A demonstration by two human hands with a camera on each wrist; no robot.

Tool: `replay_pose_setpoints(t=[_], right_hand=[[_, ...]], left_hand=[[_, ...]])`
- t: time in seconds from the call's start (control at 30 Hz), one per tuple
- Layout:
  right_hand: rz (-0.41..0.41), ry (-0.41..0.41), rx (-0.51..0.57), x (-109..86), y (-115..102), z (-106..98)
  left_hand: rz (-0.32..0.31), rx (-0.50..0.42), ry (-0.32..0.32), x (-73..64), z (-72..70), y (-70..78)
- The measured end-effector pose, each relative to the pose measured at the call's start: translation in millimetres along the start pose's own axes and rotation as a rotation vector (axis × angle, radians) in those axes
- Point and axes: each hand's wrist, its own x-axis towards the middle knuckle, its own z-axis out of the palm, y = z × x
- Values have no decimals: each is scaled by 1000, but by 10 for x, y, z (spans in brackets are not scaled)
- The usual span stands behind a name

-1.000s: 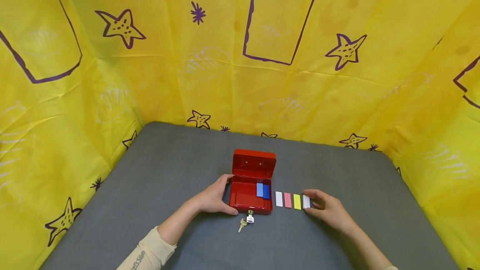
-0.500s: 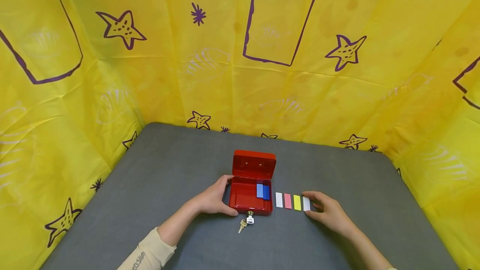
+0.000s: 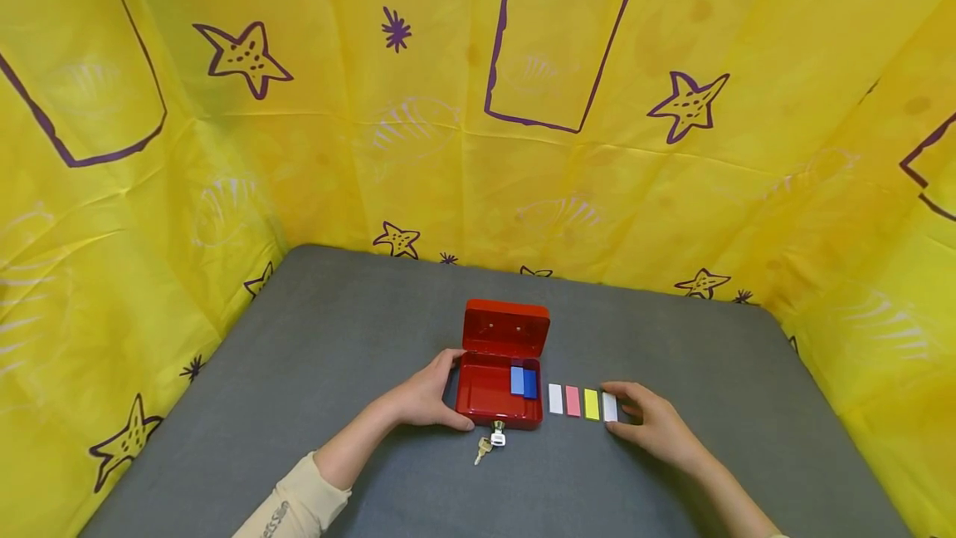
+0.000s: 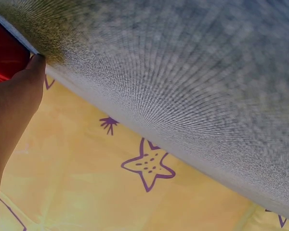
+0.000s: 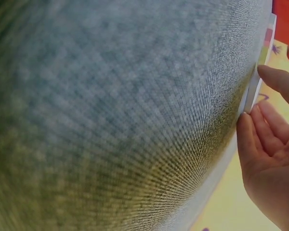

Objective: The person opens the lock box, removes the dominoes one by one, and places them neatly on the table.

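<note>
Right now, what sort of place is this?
Probably a staged work area: yellow printed fabric hangs round three sides of a grey tabletop bearing an open red box and a row of blocks.

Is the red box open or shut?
Open: the red box has its lid raised at the back, and two blue pieces show inside.

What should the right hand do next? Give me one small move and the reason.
Probably ease the right hand open and draw it off the far-right white strip. Its fingers are at the strip's two ends, and that strip seems to lie flat on the gray table, lined up beside the yellow strip.
</note>
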Motion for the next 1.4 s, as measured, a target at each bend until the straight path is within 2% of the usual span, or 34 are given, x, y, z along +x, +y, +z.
replay_pose_setpoints(t=[0.13,0.47,0.67,1.03,1.17,1.4], right_hand=[[-16,4,16,-7,-18,-1],[28,10,51,-18,-75,-8],[90,41,100,-14,-94,14],[276,64,96,36,-124,-34],[304,88,129,56,-132,-36],[302,132,175,79,-215,-26]], left_hand=[[-7,3,-2,-3,2,-3],[-21,2,-1,-6,-6,-4],[-18,8,-3,-5,-3,-5],[-24,-2,-6,-1,1,-3],[-30,-6,-9,-1,-2,2],[-30,0,-11,0,-4,9]])
